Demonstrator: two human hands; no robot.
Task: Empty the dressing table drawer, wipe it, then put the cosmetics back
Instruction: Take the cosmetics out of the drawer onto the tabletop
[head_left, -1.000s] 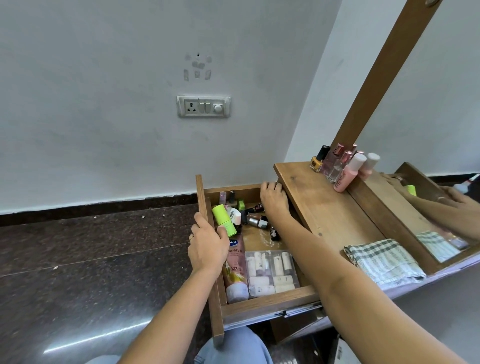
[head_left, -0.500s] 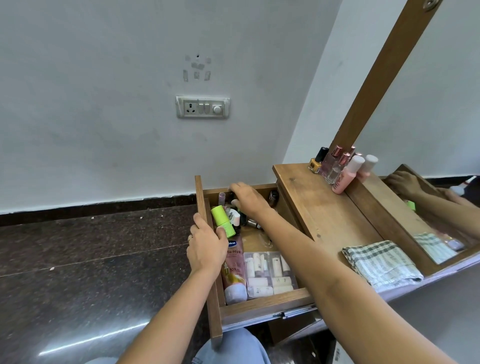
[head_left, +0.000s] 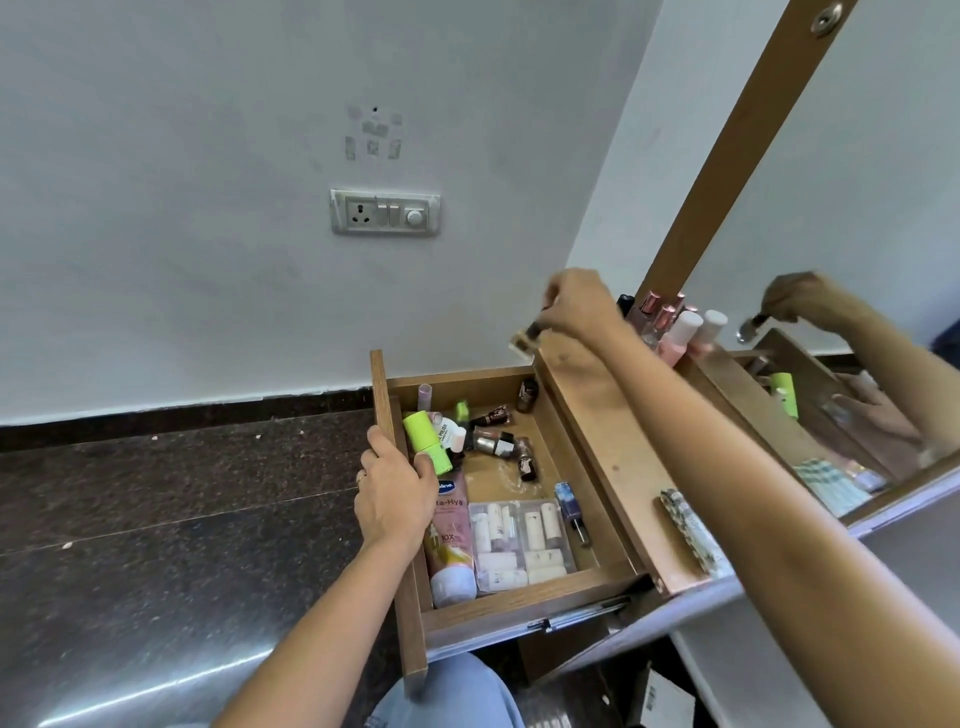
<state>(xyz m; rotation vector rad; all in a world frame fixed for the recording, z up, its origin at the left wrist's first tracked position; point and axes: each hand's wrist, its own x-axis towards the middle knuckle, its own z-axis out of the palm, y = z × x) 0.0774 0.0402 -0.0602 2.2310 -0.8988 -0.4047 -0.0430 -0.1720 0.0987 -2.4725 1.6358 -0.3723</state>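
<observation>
We see the left hand curled over the top edge of the left panel of the wooden drawer, gripping it. The right hand is raised well apart from it, above the far left corner of the dressing table top. It pinches a small nail polish bottle by its dark cap. The bottle is blurred; its long axis slants, cap up toward the fingers and glass base down and to the left.

In the open drawer we count one pink squeeze tube along the left wall, white cap toward the near edge. Above it lies one bright green cylinder, also lengthwise. One clear plastic pack of small vials sits flat at the near edge, and one blue bottle lies just beside it. Four small dark bottles are scattered in the far half.

On the table top a folded checked cloth lies near the near edge. Pink and clear bottles stand at the far edge against the mirror; we cannot tell how many.
</observation>
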